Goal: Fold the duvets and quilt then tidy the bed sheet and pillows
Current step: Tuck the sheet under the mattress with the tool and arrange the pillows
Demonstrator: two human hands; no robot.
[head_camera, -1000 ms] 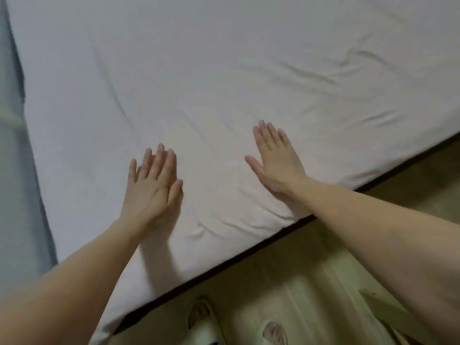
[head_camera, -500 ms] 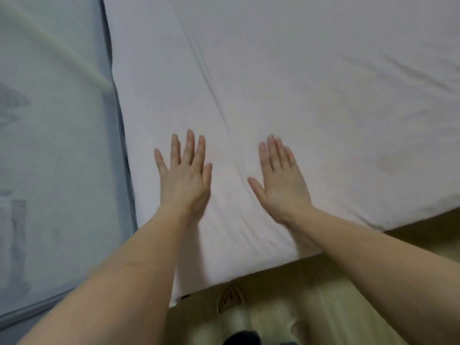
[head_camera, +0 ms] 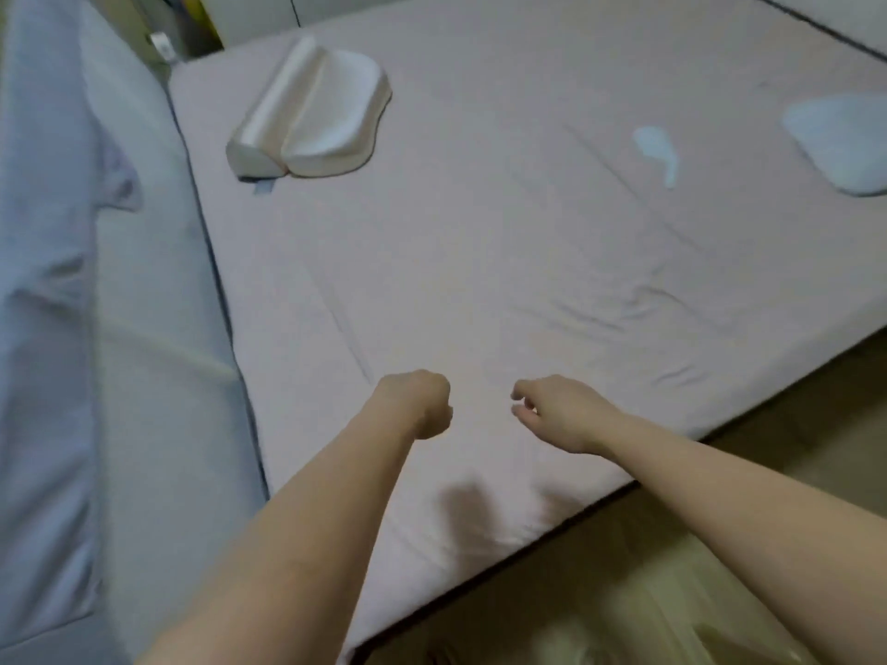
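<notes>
Both hands over the near edge of the pale pinkish-grey fitted bed sheet, neither holding anything. Left hand at 6 o'clock, fingers curled into an empty fist; right hand just beside it, fingers loosely bent, relaxed. Sheet mostly flat, light creases at 3 o'clock and by the near edge. Cream contoured satin pillow lies on the sheet at 11 o'clock; pale blue small pillow at 2 o'clock, near a small light-blue cloth piece. White-blue bedding alongside at 9 o'clock
</notes>
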